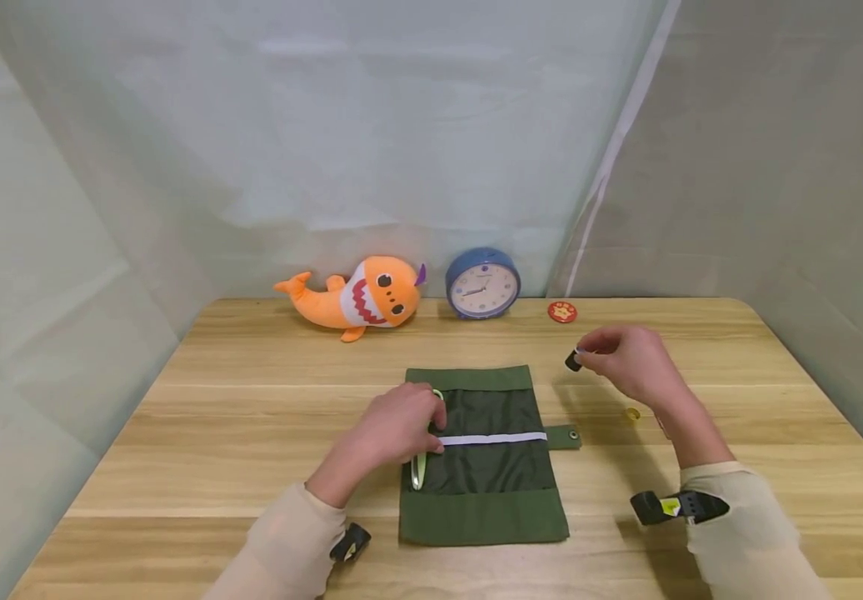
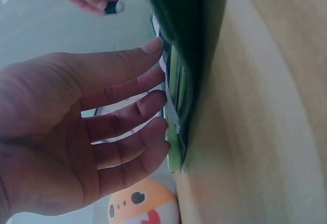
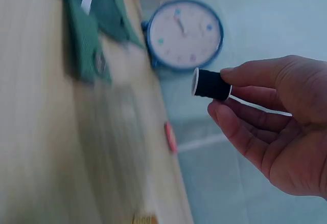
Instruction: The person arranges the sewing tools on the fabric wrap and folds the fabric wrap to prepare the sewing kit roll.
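A dark green fabric roll-up pouch (image 1: 487, 517) lies unfolded on the table, with a white elastic band (image 1: 491, 438) across its middle. My left hand (image 1: 401, 423) is at its left edge, fingertips touching the band area, fingers slightly bent in the left wrist view. Under that hand a slim light green tool (image 1: 420, 471) lies along the pouch's left side; the hand covers its middle, so its kind is unclear. Above the table, right of the pouch, my right hand (image 1: 632, 360) pinches a spool of black thread (image 3: 212, 84) between thumb and fingers.
An orange plush shark (image 1: 382, 292), a blue alarm clock (image 1: 482, 285) and a round red badge (image 1: 562, 312) line the table's back edge. A small gold-coloured piece (image 1: 632, 413) lies below the right hand. The pouch's snap strap (image 1: 563, 437) sticks out rightward.
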A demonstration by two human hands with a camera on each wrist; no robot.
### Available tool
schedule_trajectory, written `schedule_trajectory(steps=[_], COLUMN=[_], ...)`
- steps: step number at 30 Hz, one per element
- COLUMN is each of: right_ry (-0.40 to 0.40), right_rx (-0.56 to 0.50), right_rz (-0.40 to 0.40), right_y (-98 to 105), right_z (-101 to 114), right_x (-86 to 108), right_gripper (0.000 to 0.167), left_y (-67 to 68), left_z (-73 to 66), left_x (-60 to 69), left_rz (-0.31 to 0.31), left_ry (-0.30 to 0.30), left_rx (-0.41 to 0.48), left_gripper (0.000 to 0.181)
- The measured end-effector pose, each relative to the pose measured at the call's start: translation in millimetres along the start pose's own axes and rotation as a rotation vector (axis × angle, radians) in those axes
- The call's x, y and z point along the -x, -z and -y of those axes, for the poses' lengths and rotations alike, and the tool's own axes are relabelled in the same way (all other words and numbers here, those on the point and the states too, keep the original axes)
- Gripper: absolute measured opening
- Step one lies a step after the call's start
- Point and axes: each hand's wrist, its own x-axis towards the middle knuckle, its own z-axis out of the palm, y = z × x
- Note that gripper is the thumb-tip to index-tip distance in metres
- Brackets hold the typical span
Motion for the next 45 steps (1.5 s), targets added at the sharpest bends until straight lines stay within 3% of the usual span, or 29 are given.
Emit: schedule_trajectory(steps=[13, 19, 30, 37, 45], right_ry=[0.152, 0.134, 0.125, 0.101, 0.081], right_rx=[-0.143, -0.242, -0.519, -0.538, -0.533], right_rz=[0.087, 0.187, 0.446, 0.503, 0.499], right_y=[-39.1, -60.9, -97.7, -112.9, -118.1], right_z=[51.6, 64.3, 63.8, 61.6, 61.7], right_x=[-12.9, -12.7, -9.9, -6.7, -3.8], right_gripper=[0.01, 0.007, 0.01, 0.01, 0.009], left_y=[-7.1, -8.0, -6.1, -5.3, -4.9], left_z=[2.2, 2.7, 1.8, 1.4, 2.6], left_x=[0.4, -0.3, -1.9, -2.0, -1.1], left_rz=[-0.004, -0.013, -0.013, -0.004, -0.005], left_ry=[-0.008, -0.024, -0.049, -0.038, -0.031], left_rx=[0.008, 0.008, -0.006, 0.011, 0.023], left_gripper=[0.018, 0.019, 0.025, 0.025, 0.027])
